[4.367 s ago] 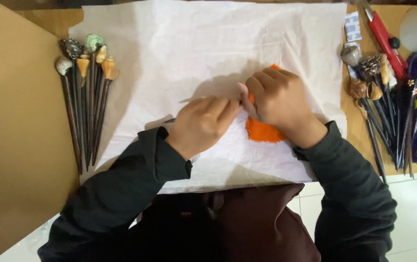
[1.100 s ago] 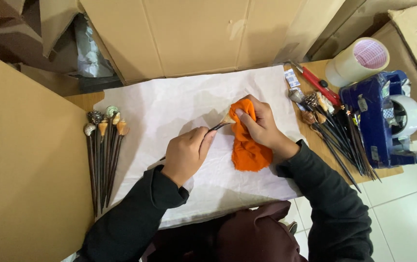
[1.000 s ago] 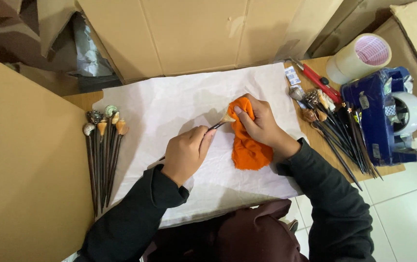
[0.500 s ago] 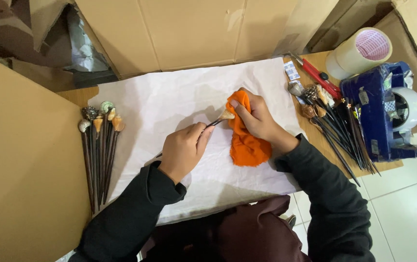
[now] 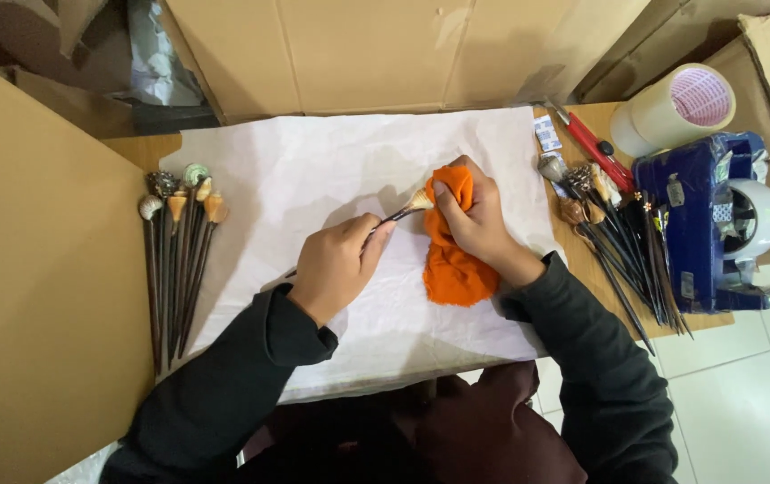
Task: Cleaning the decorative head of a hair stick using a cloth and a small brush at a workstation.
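Cardboard panels [image 5: 376, 54] are walling in the bench on the far and left sides, and a crumpled white paper sheet [image 5: 313, 170] is covering the wooden worktop [image 5: 129, 148], apparently to give you a soft, clean surface under the work.

Your left hand [image 5: 336, 269] is closing around the dark shaft of a shell-tipped stick [image 5: 398, 213], pinching it near the upper part, so the shaft is slanting up and to the right and the pale shell end is projecting beyond your fingers. Held that way, the tip is meeting your other hand rather than resting on the paper.

Your right hand [image 5: 475, 220] is gripping an orange cloth [image 5: 452, 255], bunching its upper part between thumb and fingers and pressing it against the shell tip; the loose lower part is lying on the paper, near you. The shell thus sits just right of the left grip and touching the cloth in the right one.

Sorted stock is lying on both sides. To the left, a row of shell-topped sticks [image 5: 174, 260] is lying in parallel, heads far. To the right, a looser pile of sticks [image 5: 618, 242] is fanning out beside a red-handled cutter [image 5: 587, 143], a roll of clear tape [image 5: 672, 108] and a blue tape dispenser [image 5: 717, 224], all within reach but well apart from the hands.
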